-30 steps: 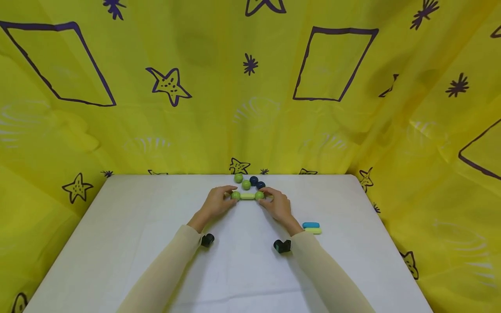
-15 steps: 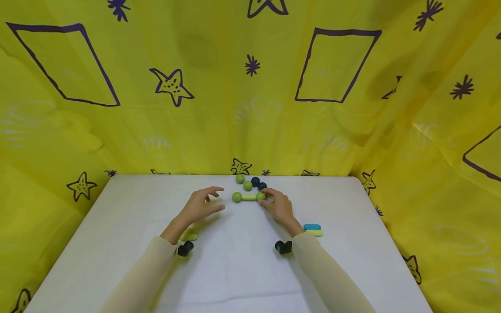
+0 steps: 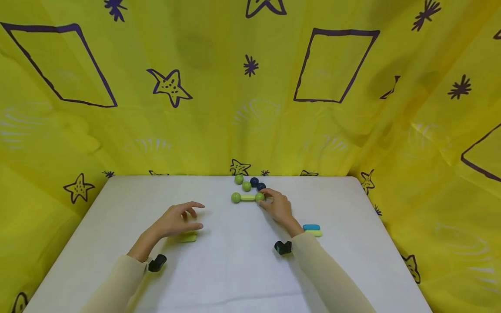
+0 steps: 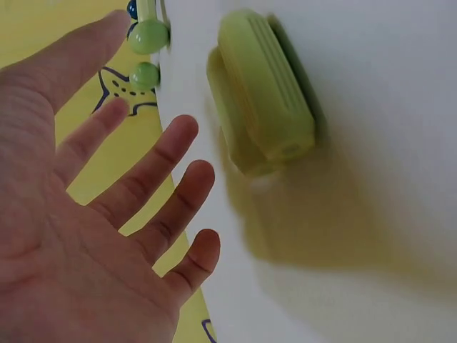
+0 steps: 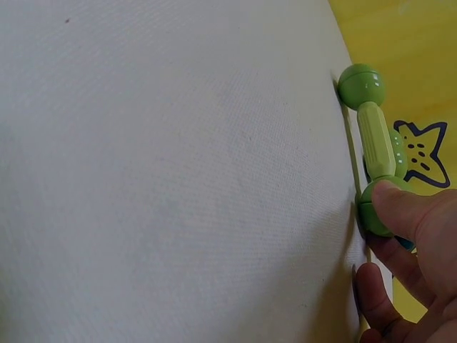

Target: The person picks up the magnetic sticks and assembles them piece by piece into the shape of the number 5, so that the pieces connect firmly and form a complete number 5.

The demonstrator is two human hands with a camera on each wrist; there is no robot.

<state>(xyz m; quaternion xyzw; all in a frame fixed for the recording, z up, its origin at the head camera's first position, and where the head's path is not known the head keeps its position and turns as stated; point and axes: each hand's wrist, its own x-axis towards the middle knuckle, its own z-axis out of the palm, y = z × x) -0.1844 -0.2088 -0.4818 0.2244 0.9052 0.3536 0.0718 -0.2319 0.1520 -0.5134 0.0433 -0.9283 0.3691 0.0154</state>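
Note:
My right hand [image 3: 279, 208] pinches the right green ball [image 3: 259, 197] between thumb and fingers. That ball joins a pale green rod [image 3: 248, 198], with another green ball [image 3: 236, 197] on its left end. The right wrist view shows the thumb on the near ball [image 5: 378, 207] and the rod [image 5: 376, 139] lying along the table. My left hand [image 3: 174, 221] hovers with fingers spread and holds nothing. Right by it, two pale green rods [image 4: 264, 86] lie side by side in the left wrist view; the head view shows them partly hidden by the hand.
Behind the joined piece sit two loose green balls [image 3: 246, 186] and two dark blue balls [image 3: 254, 181]. A blue rod [image 3: 311, 227] and a yellow-green rod [image 3: 314, 233] lie beside my right forearm. A yellow patterned curtain [image 3: 219, 121] borders the white table [image 3: 242, 261].
My left hand has let go of the left green ball and moved left and nearer, over to the pale green rods. The right hand keeps its pinch on the other ball.

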